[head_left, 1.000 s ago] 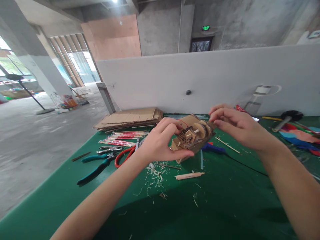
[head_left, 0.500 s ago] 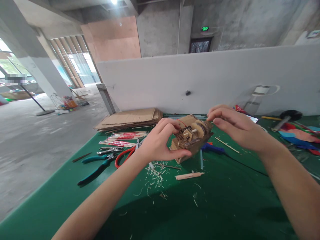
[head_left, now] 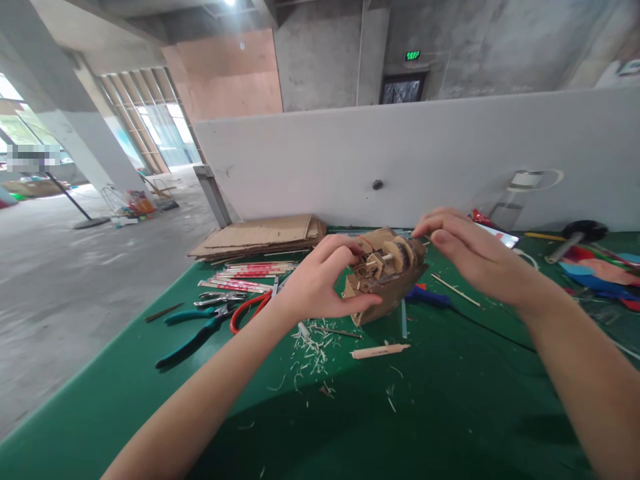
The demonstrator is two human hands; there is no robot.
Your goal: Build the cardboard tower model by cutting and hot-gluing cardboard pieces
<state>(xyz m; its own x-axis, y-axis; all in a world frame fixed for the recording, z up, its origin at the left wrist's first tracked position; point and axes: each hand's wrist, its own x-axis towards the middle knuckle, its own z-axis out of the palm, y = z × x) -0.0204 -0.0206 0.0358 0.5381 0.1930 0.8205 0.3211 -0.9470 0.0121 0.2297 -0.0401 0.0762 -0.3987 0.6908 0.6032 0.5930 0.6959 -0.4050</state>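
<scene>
A small cardboard model [head_left: 385, 277] with round cardboard wheels on a wooden axle is held above the green table [head_left: 450, 400]. My left hand [head_left: 320, 283] grips its near left end, thumb underneath and fingers curled over the top. My right hand [head_left: 465, 253] reaches in from the right, and its thumb and fingertips pinch the model's far right edge by the wheels. What lies between those fingertips is too small to make out.
Wood shavings [head_left: 313, 350] and a short wooden stick [head_left: 380, 351] lie under the model. Teal pliers [head_left: 193, 333], red-handled pliers [head_left: 247, 313] and wrapped chopsticks [head_left: 245, 277] lie to the left, a cardboard stack [head_left: 260, 235] behind. A white partition [head_left: 400, 153] closes the back; coloured paper [head_left: 600, 267] lies right.
The model has tilted a little, so the wheels and axle show more on top. My right hand's fingers have shifted slightly along its far edge. My left hand keeps its grip.
</scene>
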